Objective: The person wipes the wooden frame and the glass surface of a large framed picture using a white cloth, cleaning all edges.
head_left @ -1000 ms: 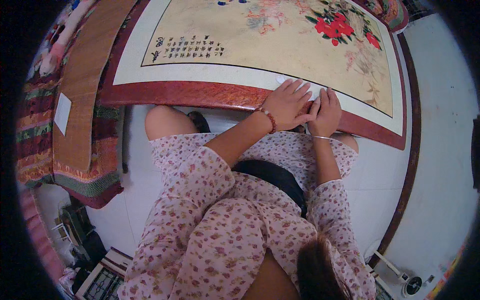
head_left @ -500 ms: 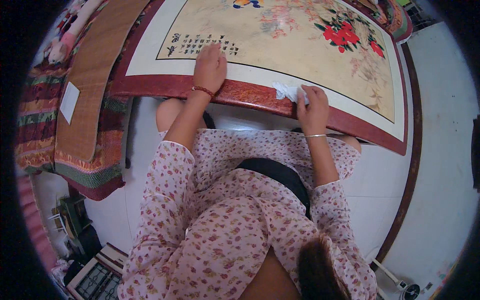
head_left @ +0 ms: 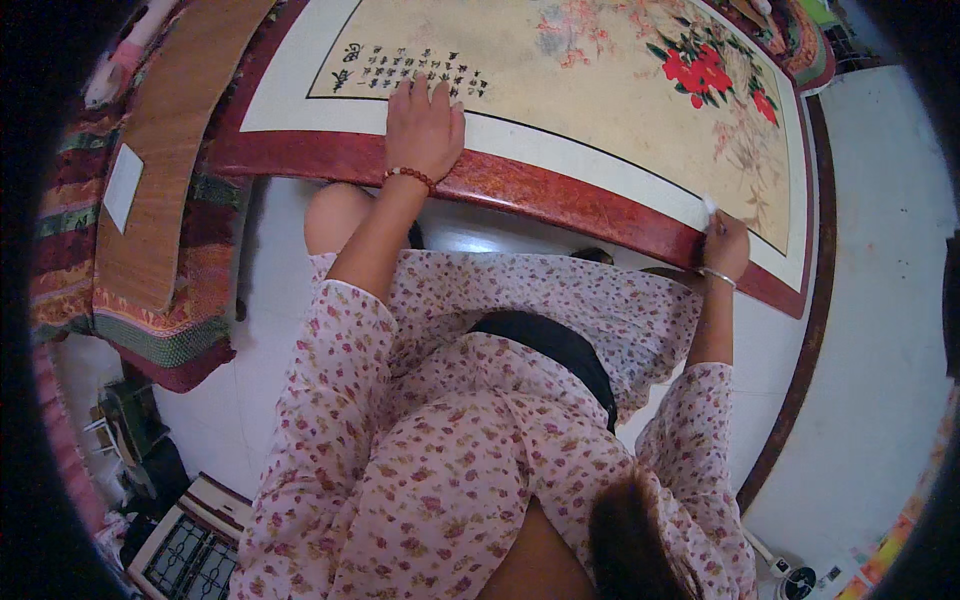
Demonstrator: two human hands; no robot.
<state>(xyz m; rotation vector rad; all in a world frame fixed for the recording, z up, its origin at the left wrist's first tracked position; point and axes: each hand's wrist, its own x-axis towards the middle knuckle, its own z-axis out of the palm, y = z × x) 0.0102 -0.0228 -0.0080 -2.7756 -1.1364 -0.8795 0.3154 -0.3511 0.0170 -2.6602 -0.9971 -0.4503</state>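
A large painting (head_left: 590,110) with red flowers, dark brush writing and a white border lies flat before me. A glossy red-brown wooden edge (head_left: 540,190) runs along its near side. My left hand (head_left: 425,130) rests palm down on the white border, fingers spread, their tips at the brush writing. At the right end of the near edge, my right hand (head_left: 728,245) is closed round a white crumpled tissue or cloth (head_left: 709,204). Only a small bit of it sticks out past the fingers.
To the left, a brown woven mat (head_left: 150,210) and a white card (head_left: 123,188) lie on a striped cloth (head_left: 195,340). A white wall (head_left: 890,220) stands close at the right. A small fan (head_left: 798,580) is at the lower right.
My right hand has moved right along the wooden edge with the white tissue or cloth, which is now mostly hidden. My left hand stays on the border, its fingers more spread.
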